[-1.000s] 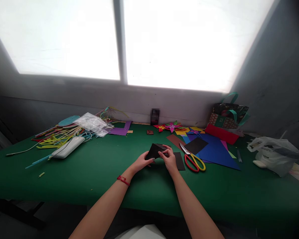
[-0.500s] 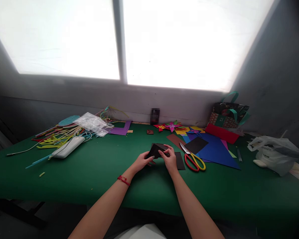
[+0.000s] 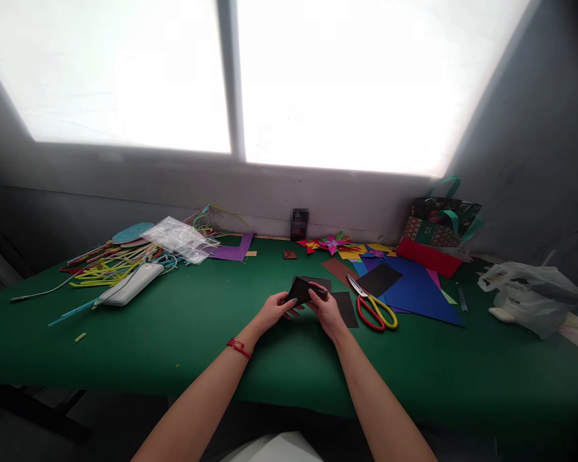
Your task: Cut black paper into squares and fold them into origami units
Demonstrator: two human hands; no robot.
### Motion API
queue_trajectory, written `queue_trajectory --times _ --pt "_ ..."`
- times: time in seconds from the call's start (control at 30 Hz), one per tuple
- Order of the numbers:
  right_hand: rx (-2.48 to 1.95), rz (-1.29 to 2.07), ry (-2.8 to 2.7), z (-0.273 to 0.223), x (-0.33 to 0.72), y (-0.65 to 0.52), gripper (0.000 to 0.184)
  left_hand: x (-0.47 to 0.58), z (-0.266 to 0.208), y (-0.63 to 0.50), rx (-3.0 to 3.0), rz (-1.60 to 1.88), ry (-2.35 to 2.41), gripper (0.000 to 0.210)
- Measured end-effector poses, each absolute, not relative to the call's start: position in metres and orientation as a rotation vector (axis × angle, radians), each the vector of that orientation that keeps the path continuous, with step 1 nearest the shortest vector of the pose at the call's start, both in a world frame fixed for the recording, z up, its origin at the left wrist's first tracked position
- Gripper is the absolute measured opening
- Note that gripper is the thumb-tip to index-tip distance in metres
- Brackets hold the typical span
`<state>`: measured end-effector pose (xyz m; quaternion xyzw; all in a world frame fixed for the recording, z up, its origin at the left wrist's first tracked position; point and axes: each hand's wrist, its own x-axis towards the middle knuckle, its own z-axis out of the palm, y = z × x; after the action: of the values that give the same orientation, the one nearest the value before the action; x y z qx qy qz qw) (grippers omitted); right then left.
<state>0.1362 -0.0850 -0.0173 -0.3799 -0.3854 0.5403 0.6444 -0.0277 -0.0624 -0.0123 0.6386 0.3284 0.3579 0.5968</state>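
- Head view: the folded black paper (image 3: pixel 298 292) sits between my two hands, ahead of my palms, over the green table (image 3: pixel 212 340).
- My left hand (image 3: pixel 273 312) pinches its left side, thumb on the near face, fingers underneath.
- My right hand (image 3: pixel 328 312) pinches its right side, thumb against fingers.
- Neither hand is nearer, as both touch it; its long axis I can't tell.
- Just right of my right hand lies a loose black sheet (image 3: pixel 347 310), then scissors (image 3: pixel 376 313), handles towards me.
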Motion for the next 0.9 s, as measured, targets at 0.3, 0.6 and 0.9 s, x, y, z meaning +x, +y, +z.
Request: queue_trajectory --times 0.3,0.6,0.9 --pt "-0.928 1.163 -0.826 -0.021 0.137 -0.082 0.038 -0.025 -0.014 -0.062 1.481 0.831 0.833 0.038" --pt "-0.947 1.148 -0.745 -0.026 0.141 -0.079 0.036 -0.02 -0.016 -0.064 1.498 0.816 0.813 0.034" --pt "-0.999 1.14 -0.713 -0.027 0.14 -0.078 0.035 -0.016 -0.024 -0.063 1.529 0.788 0.924 0.037"
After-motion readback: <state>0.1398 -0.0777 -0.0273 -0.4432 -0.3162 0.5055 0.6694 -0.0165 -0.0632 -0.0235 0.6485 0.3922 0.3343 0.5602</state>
